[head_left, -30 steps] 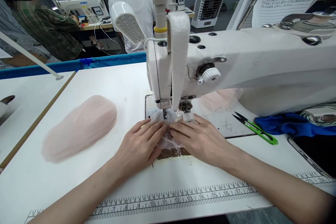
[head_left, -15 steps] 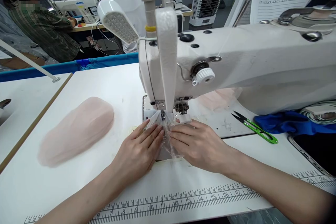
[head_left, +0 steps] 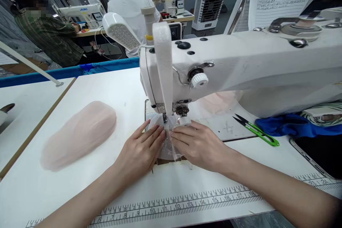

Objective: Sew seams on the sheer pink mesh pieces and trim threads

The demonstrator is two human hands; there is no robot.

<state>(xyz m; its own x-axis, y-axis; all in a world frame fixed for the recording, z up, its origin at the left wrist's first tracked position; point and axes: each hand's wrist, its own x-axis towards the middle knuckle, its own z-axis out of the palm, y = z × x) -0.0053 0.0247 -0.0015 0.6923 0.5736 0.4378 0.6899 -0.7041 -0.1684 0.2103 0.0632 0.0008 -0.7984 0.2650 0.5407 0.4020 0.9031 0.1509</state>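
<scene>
the left hand [head_left: 140, 151] and right hand [head_left: 199, 144] lie flat side by side on a small sheer fabric piece [head_left: 167, 146], fingers stretched out, pressing it to the worktop [head_left: 112, 85] and gripping nothing. the piece sits under the needle [head_left: 165, 117] of the white sewing machine [head_left: 240, 67]. a pink fabric pile [head_left: 80, 133] lies well left; green snips [head_left: 258, 131] lie right.

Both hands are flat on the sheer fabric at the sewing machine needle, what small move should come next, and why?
Probably ease the sheer fabric slightly back under the needle: the left hand and right hand press it flat on either side, just in front of the needle.
</scene>
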